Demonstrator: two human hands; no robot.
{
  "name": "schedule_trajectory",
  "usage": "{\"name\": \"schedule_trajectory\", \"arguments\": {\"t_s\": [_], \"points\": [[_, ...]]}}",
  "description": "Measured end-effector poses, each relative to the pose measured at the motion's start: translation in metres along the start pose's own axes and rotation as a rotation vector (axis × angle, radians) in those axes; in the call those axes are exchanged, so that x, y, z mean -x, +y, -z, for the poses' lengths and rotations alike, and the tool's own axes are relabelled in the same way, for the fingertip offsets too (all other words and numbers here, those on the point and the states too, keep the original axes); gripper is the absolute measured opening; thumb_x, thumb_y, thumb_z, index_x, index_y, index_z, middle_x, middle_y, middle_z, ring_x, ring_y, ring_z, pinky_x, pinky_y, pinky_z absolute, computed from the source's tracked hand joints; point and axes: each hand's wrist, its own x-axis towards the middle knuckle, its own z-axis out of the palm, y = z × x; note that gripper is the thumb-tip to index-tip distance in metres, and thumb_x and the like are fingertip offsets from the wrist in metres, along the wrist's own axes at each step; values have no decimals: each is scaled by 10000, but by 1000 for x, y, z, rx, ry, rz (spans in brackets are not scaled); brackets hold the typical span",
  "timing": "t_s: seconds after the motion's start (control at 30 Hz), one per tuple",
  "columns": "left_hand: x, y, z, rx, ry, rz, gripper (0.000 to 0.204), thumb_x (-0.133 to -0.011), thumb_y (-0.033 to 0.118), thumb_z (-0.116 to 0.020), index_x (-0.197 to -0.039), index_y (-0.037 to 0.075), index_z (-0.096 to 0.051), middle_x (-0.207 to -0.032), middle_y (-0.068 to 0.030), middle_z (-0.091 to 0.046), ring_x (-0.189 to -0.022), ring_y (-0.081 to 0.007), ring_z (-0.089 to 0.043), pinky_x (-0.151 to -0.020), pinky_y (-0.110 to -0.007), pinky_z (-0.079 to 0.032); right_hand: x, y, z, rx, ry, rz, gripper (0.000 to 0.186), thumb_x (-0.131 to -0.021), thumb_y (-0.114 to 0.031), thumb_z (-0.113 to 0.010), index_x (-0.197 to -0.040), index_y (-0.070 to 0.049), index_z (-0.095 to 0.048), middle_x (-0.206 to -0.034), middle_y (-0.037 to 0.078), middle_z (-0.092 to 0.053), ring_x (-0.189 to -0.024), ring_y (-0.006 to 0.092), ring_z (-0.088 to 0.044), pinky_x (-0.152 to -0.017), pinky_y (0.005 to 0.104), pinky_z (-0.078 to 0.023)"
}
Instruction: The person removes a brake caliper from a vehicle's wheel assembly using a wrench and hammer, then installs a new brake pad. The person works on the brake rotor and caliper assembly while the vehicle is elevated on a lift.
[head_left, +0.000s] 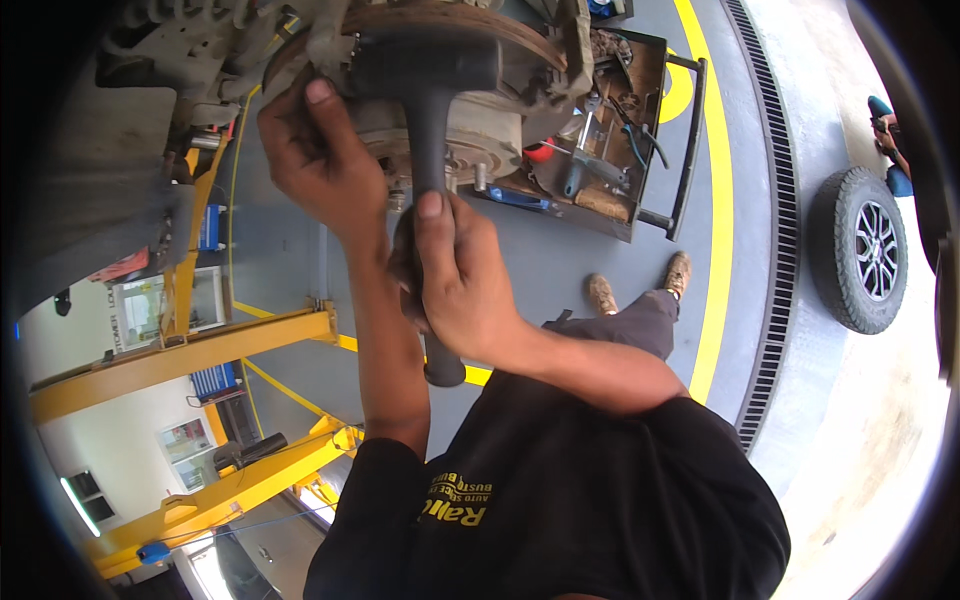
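A black mallet [428,135] stands upright in front of a wheel hub with a brake disc [470,22]. Wrapped round its handle is my right hand [462,270], thumb along the shaft. The mallet's wide head covers part of the disc and the metal behind it. My left hand [325,160] is at the disc's left edge, thumb raised against a metal brake part [325,40] and the other fingers curled in. What those fingers grip, if anything, is hidden. Wheel studs [480,178] stick out below the mallet head.
Right of the hub stands an open tool tray [600,215] with pliers, a screwdriver and other tools. A wheel with a tyre [868,250] lies beyond the floor drain [775,200]. Yellow lift arms [190,365] extend at left. Another person [890,140] is at the far right.
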Motion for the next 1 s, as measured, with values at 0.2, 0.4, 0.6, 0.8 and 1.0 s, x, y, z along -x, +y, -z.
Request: {"name": "schedule_trajectory", "arguments": {"t_s": [0.2,0.4,0.6,0.8,1.0], "points": [[9,3,7,107,84,-65,284,-1030,261,-685,-1105,-11,-663,-944,-61,-693,-877,-125,-635,-712,-264,-508,28,-20,58,109,195,175,383,-1117,-425,-449,-967,-81,-521,-686,-22,-493,-460,55,-433,-394,240,-362],[57,33,-4,-124,-210,-310,230,-947,159,-735,-1163,78,-732,-1108,-66,-701,-911,-235,-654,-823,-373,-527,4,-18,199,583,803,448,381,-1141,-329,-387,-1003,-14,-550,-657,35,-539,-468,119,-534,-421,261,-432],[43,92,-26,-410,-626,-145,245,-955,184,-695,-1135,19,-697,-1063,-175,-730,-977,-385,-698,-851,-472,-565,-45,-20,303,1402,653,283,387,-880,-206,-653,-1180,38,-649,-906,211,-736,-802,330,-729,-737,440,-547],[29,99,-22,-382,-770,-28,192,-972,137,-642,-1107,15,-702,-1134,-175,-703,-979,-381,-678,-856,-473,-559,-163,-13,332,1907,232,105,464,-919,-151,-598,-1379,-105,-549,-1160,261,-673,-1132,464,-632,-954,523,-527],[77,59,3,-69,-518,-128,212,-957,84,-691,-1162,65,-746,-1077,-89,-732,-940,-244,-705,-795,-348,-559,-230,2,381,2082,85,91,540,-925,-106,-565,-1460,-60,-501,-1320,257,-608,-1290,421,-552,-1035,498,-510]]}}
